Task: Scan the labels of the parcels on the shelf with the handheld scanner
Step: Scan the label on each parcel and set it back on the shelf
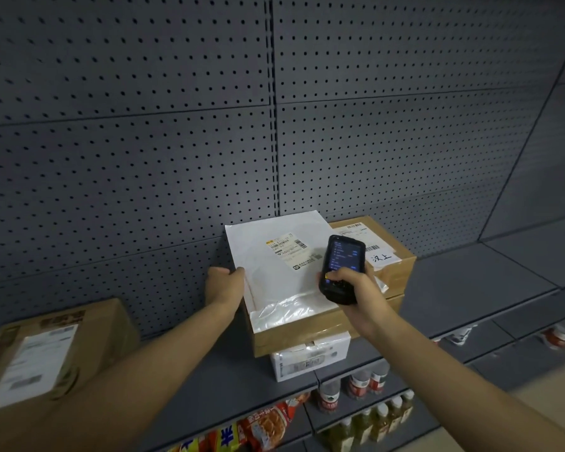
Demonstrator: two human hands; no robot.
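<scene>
A white plastic mailer [274, 272] with a printed label [291, 251] lies on top of a brown cardboard box [307, 331], which sits on a small white box [310, 358]. My left hand [224, 285] grips the mailer's left edge. My right hand [353, 288] holds a black handheld scanner [341, 265] with a lit screen, just right of the label and over the mailer. Behind the scanner stands another brown box [392, 265] with a label [362, 238] and a handwritten white note.
A large brown parcel [46, 350] with a white label lies at the left on the grey shelf [470, 288]. Grey pegboard wall [274, 109] backs the shelf. Lower shelves hold bottles [366, 383] and snack bags [261, 425].
</scene>
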